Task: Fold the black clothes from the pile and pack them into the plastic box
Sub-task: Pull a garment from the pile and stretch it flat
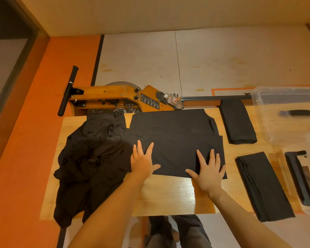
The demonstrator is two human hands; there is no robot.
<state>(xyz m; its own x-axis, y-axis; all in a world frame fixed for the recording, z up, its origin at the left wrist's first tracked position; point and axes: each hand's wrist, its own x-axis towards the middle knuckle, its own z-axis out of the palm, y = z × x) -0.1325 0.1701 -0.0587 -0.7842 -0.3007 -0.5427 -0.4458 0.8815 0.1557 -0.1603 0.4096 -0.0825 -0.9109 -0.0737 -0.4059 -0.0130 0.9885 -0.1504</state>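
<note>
While the pile point(89, 158) waits on the left, we press our left hand point(142, 161) and right hand point(208, 171), fingers spread flat, on the black shirt point(175, 138); smooth outward, then fold evenly toward the plastic box point(268, 122).

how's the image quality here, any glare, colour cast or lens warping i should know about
Head view: warm orange cast overall; glare streaks on the wooden table near the right hand; wide-angle bending toward the edges; black garment and pile lose fold detail in the dark; the clear plastic box looks washed out and soft at the right edge.
</note>
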